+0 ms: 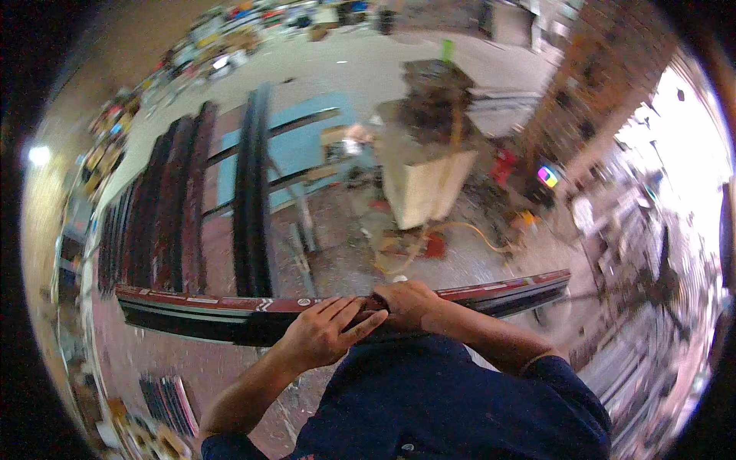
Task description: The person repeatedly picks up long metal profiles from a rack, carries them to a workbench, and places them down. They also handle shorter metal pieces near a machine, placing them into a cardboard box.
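- Holding a long bar (207, 308) crosswise through the lower middle of the frame, just in front of a dark blue shirt (460, 391), with both bare hands set close together near the middle of its length.
- Laying the left hand (320, 335) over the bar from the lower left, back of the hand upward, with fingers slanting toward the upper right and lying nearly side by side.
- Stretching the left thumb apart from those fingers and pointing it toward the right; hiding the palm, and so being unable to tell whether clamping firmly or merely resting.
- Curling the right hand (408, 305) over the bar just beside the left, with knuckles raised and bent fingers closing on the upper edge; blurring the fingertips too much for detail.
- Slanting the left forearm (249, 392) steeply up from the lower left of the frame, bending the elbow outward.
- Angling the right forearm (491, 336) more flatly inward from the lower right, just below the bar's right half.
- Showing a maroon upper face with white markings on the bar, above a black side with a pale stripe.
- Facing rows of dark lengths (172, 207) at left, a pair of black strips (253, 192) near a light blue sheet (295, 157), and a pale block (429, 188) at upper center.
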Available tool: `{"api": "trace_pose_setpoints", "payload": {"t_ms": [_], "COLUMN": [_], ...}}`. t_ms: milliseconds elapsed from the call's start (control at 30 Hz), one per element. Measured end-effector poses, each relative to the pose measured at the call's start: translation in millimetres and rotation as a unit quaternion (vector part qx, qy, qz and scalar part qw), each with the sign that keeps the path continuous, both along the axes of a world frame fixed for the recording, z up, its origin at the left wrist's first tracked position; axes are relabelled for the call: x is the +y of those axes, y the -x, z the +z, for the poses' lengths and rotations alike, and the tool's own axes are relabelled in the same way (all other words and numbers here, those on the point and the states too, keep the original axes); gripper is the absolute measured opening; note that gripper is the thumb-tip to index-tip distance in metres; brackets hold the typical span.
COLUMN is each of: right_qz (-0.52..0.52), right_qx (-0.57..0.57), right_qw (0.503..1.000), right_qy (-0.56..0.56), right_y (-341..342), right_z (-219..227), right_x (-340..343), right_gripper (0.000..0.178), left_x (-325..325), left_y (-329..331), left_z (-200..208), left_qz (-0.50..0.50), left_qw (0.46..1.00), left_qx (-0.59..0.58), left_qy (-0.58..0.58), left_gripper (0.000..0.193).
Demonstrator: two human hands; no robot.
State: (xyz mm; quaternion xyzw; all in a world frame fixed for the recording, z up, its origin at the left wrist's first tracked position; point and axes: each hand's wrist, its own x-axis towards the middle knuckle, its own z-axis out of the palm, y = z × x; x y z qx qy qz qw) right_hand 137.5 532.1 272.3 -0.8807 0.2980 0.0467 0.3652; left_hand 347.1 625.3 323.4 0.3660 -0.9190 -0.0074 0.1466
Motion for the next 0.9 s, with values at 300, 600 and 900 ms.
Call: {"api": "trace_pose_setpoints", "payload": {"t_ms": [300, 600, 900], "right_qz": [-0.328, -0.594, -0.654], "right_qx": [-0.026, 0.018, 0.148], "right_qw": [0.944, 0.799, 0.727], "right_qy": [-0.011, -0.09, -0.146], "right_y": [142, 323, 430], "right_z": [-22, -117, -212], "right_x": [111, 261, 342], "right_gripper": [0.042, 0.055, 0.075], "left_x": [8, 44, 137], "left_y": [85, 83, 104], "left_z": [6, -222, -396], "left_qz": [-0.153, 0.152, 0.342], "left_qw": [0.965, 0.871, 0.733], "left_qx": [0.213, 0.368, 0.133], "left_qy": [-0.021, -0.286, -0.573], "left_gripper": [0.054, 0.017, 0.061]}}
